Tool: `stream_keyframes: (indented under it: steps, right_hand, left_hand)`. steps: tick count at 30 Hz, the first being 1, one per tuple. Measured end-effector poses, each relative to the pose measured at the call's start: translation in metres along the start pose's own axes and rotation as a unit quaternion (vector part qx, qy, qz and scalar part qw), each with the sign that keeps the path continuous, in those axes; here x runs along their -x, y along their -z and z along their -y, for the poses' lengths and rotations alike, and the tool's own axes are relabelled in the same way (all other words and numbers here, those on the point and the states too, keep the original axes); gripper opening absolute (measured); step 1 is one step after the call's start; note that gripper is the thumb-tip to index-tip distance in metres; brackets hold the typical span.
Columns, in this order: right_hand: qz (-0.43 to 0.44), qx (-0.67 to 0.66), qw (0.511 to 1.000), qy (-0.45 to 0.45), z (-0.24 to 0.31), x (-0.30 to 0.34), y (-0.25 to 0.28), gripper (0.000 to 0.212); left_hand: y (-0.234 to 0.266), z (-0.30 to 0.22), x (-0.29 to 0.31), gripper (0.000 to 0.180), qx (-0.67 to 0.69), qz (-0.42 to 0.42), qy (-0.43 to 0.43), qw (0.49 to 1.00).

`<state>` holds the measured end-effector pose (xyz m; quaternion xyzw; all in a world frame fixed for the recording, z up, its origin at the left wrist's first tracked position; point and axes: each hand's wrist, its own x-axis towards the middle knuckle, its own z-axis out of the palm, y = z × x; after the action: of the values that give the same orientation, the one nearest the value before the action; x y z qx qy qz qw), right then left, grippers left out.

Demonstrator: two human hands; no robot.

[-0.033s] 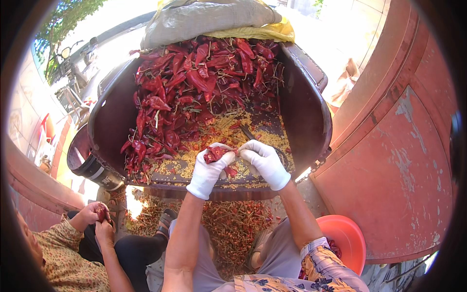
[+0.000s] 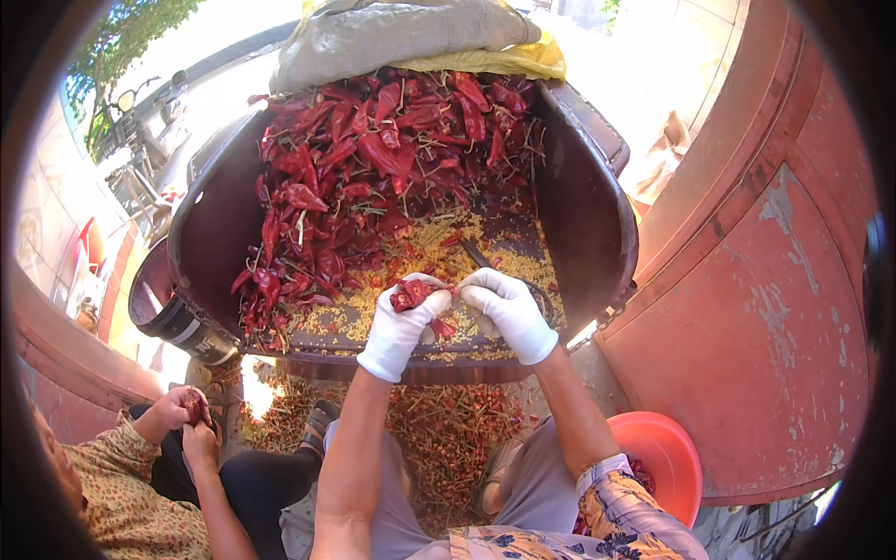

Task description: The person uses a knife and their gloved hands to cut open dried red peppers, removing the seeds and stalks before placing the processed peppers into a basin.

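Over the near edge of the dark cart bed (image 2: 207,245), my left hand (image 2: 399,329) in a white glove is closed around a dried red chili pepper (image 2: 411,295). My right hand (image 2: 504,310), also gloved in white, pinches at the pepper's right end. Its fingertips hide whether a stem is between them. A red piece (image 2: 442,328) hangs just below the left fingers. Beyond my hands, a large heap of dried red chilies (image 2: 373,154) fills the back and left of the bed. Yellow seeds (image 2: 359,322) are scattered over its floor.
A dark slender tool (image 2: 476,252) lies among the seeds. A grey sack (image 2: 401,37) covers the far end. Left, a co-worker's hands (image 2: 191,420) hold a chili near a black bucket (image 2: 191,331). Stem litter (image 2: 443,439) covers the ground; a red basin (image 2: 667,457) stands right.
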<state>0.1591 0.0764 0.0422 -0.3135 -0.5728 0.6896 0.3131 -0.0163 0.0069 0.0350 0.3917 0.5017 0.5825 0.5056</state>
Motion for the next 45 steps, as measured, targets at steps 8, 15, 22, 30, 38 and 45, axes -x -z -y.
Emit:
stream_keyframes:
  steps: [8,15,22,30,38,45]
  right_hand:
    - [-0.065,0.180,0.978,0.083,-0.011,-0.002,-0.010,0.011]
    - [-0.088,0.309,0.926,0.198,-0.011,0.004,-0.013,0.011]
    - [0.088,-0.154,0.983,-0.056,-0.006,0.006,0.000,0.010]
    - [0.171,0.262,0.944,-0.104,0.024,0.008,0.000,0.033]
    - [-0.188,0.642,0.726,0.159,-0.024,-0.121,0.026,0.016]
    - [-0.162,0.437,0.861,0.203,-0.024,-0.120,0.013,0.016]
  left_hand:
    - [-0.007,-0.002,0.002,0.016,-0.010,-0.015,-0.028,0.999]
    - [-0.006,0.009,0.001,0.014,-0.073,-0.046,-0.055,0.995]
    - [-0.004,0.003,0.008,0.007,0.216,0.040,0.058,0.974]
    - [0.036,0.009,-0.004,0.011,0.417,-0.119,-0.006,0.901]
    - [0.018,0.017,-0.018,0.008,0.323,-0.254,0.012,0.911]
    - [0.018,0.028,-0.021,0.012,0.330,-0.243,0.014,0.912]
